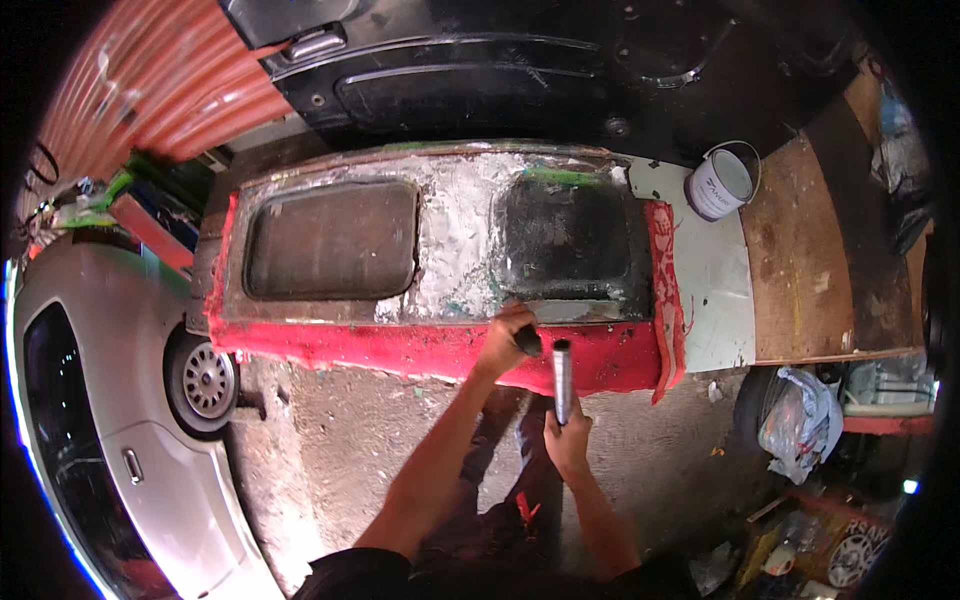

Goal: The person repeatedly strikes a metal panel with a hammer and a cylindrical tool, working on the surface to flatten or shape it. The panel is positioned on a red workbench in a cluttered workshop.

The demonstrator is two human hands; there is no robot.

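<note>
My left hand (508, 338) is closed around a dark object with a rounded end (527, 341), at the near edge of the workpiece; its exact kind does not show. Lower and to the right, my right hand (568, 440) grips a silvery metal tube (562, 378), held upright with its dark round end pointing away from me. Beyond both hands lies a long panel (455, 235) with two dark rounded recesses. White and grey patchy coating covers its middle. Red cloth (420, 348) lies under it and hangs over the near side.
A white bucket (722, 183) with a wire handle stands at the right, near bare wooden boards (795, 250). A black vehicle panel (480, 70) spans the far side. At the left is a silver car (130, 400). Plastic bags (800, 425) and clutter lie at the lower right.
</note>
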